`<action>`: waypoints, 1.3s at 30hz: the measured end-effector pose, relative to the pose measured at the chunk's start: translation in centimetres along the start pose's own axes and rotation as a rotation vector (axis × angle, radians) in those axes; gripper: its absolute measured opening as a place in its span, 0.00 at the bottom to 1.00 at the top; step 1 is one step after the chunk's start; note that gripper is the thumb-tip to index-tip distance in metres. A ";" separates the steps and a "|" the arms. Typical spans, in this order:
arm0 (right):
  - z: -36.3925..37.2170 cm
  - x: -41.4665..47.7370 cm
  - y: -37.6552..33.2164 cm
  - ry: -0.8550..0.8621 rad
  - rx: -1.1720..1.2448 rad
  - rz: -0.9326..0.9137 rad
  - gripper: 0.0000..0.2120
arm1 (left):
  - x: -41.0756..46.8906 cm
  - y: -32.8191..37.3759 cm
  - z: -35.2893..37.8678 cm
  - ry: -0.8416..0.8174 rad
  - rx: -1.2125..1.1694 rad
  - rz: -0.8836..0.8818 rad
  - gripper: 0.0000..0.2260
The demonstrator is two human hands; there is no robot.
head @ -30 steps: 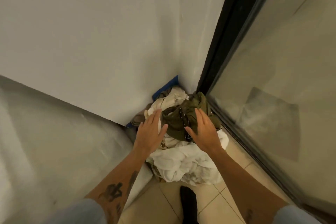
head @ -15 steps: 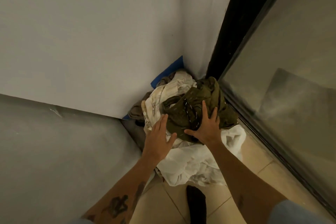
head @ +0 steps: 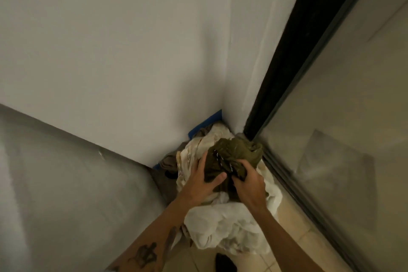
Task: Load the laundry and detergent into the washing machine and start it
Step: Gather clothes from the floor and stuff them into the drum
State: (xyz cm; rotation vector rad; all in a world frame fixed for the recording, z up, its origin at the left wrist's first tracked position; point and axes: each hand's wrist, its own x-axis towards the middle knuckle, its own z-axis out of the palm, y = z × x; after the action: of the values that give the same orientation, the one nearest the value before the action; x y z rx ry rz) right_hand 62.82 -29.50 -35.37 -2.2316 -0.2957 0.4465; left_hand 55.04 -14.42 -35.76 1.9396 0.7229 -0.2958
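Right hand [head: 247, 183] now has its fingers curled into the olive garment [head: 236, 150], bunching the cloth. Half a second ago it lay flat on top with its fingers spread. Left hand [head: 204, 180], which was short of the cloth a moment back, has closed on the garment's left flank. Its thumb lies over the olive cloth and its fingers run along the side, so the piece is caught between them. I judge that the reach is over and the first lift of laundry can begin. The garment sits just ahead of and between both hands, atop the white laundry pile [head: 223, 225] that spills beneath the wrists.
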 end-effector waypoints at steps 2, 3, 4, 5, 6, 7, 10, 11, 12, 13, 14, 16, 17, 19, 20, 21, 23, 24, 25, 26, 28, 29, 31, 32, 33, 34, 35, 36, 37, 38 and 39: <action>-3.0 -2.4 -4.8 -0.028 0.043 -0.062 0.18 | -1.8 4.3 -2.4 0.000 -0.092 0.013 0.48; -4.6 -3.7 -7.5 -0.060 0.064 -0.078 0.20 | -2.9 6.4 -4.3 -0.028 -0.141 0.021 0.49; -6.1 -4.8 -10.2 -0.098 0.079 -0.101 0.21 | -4.5 8.7 -6.7 -0.081 -0.199 0.022 0.50; -7.6 -5.7 -13.2 -0.137 0.096 -0.139 0.21 | -6.0 11.0 -9.4 -0.146 -0.244 0.020 0.50; -8.9 -6.4 -15.8 -0.189 0.108 -0.174 0.21 | -7.7 12.8 -12.0 -0.214 -0.276 0.019 0.49; -10.5 -7.1 -19.2 -0.252 0.122 -0.224 0.20 | -9.7 14.9 -15.2 -0.270 -0.301 0.032 0.46; -13.8 -9.7 -29.8 -0.379 0.113 -0.400 0.19 | -16.5 19.7 -24.7 -0.337 -0.257 0.052 0.38; -14.0 -10.6 -32.7 -0.382 0.110 -0.452 0.18 | -18.4 20.6 -27.2 -0.313 -0.247 0.043 0.36; -14.0 -11.9 -35.9 -0.383 0.111 -0.510 0.18 | -20.7 21.1 -29.9 -0.269 -0.242 0.037 0.35; -13.8 -13.2 -38.9 -0.388 0.104 -0.564 0.17 | -23.0 21.4 -32.4 -0.219 -0.250 0.045 0.34; -13.5 -14.5 -41.5 -0.392 0.090 -0.605 0.17 | -25.6 21.5 -34.6 -0.166 -0.265 0.059 0.33; -12.6 -16.7 -46.0 -0.415 0.079 -0.661 0.18 | -30.3 21.8 -38.1 -0.076 -0.293 0.089 0.29; -12.1 -17.9 -48.2 -0.422 0.072 -0.694 0.19 | -32.8 21.9 -39.7 -0.031 -0.299 0.104 0.25; -11.0 -20.1 -52.3 -0.413 0.031 -0.762 0.22 | -37.3 21.5 -42.7 0.078 -0.311 0.135 0.20; -10.3 -21.3 -54.2 -0.410 0.013 -0.794 0.23 | -39.3 21.1 -44.0 0.137 -0.320 0.150 0.20; -9.8 -22.3 -55.8 -0.410 0.007 -0.825 0.24 | -40.8 20.8 -45.0 0.190 -0.332 0.162 0.21; -8.3 -24.9 -59.1 -0.437 0.000 -0.910 0.24 | -44.5 19.2 -47.1 0.311 -0.370 0.184 0.21; -7.5 -26.2 -60.6 -0.459 -0.004 -0.953 0.24 | -46.2 18.3 -48.0 0.369 -0.394 0.195 0.20; -6.7 -27.6 -62.1 -0.489 -0.005 -0.994 0.24 | -47.9 17.3 -48.9 0.428 -0.414 0.211 0.18; -6.1 -28.8 -63.2 -0.517 -0.002 -1.034 0.24 | -49.3 16.5 -49.5 0.486 -0.430 0.218 0.17; -4.3 -31.6 -65.5 -0.581 0.010 -1.121 0.24 | -52.3 14.2 -50.9 0.627 -0.453 0.219 0.19; -3.4 -32.9 -66.4 -0.608 0.016 -1.158 0.23 | -53.7 13.1 -51.5 0.694 -0.462 0.222 0.21; -1.8 -34.9 -67.8 -0.654 0.050 -1.192 0.24 | -55.9 11.3 -52.5 0.810 -0.490 0.228 0.20; -0.9 -35.8 -68.1 -0.679 0.078 -1.194 0.25 | -57.1 10.2 -52.7 0.861 -0.515 0.228 0.18; 0.0 -36.7 -68.3 -0.703 0.110 -1.191 0.27 | -58.1 9.1 -52.9 0.902 -0.541 0.234 0.17; 0.9 -37.4 -68.3 -0.723 0.136 -1.186 0.28 | -58.9 7.9 -53.0 0.934 -0.568 0.235 0.16; 1.9 -37.9 -68.1 -0.740 0.152 -1.181 0.28 | -59.5 6.7 -52.9 0.960 -0.582 0.229 0.16; 2.8 -38.2 -67.7 -0.749 0.152 -1.181 0.29 | -59.8 5.7 -52.7 0.976 -0.587 0.219 0.17; 3.9 -38.3 -67.2 -0.754 0.133 -1.186 0.29 | -59.8 4.3 -52.3 0.992 -0.586 0.199 0.18; 5.0 -38.4 -66.6 -0.750 0.100 -1.195 0.28 | -59.5 2.9 -51.8 1.005 -0.583 0.176 0.20; 6.1 -38.2 -66.0 -0.743 0.061 -1.202 0.27 | -58.9 1.4 -51.2 1.008 -0.583 0.152 0.21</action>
State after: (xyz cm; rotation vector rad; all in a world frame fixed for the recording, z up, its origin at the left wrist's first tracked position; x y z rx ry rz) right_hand 21.47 3.05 20.10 -1.3622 -1.8106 0.5427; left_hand 3.98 9.05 18.47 1.4714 1.1187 0.9610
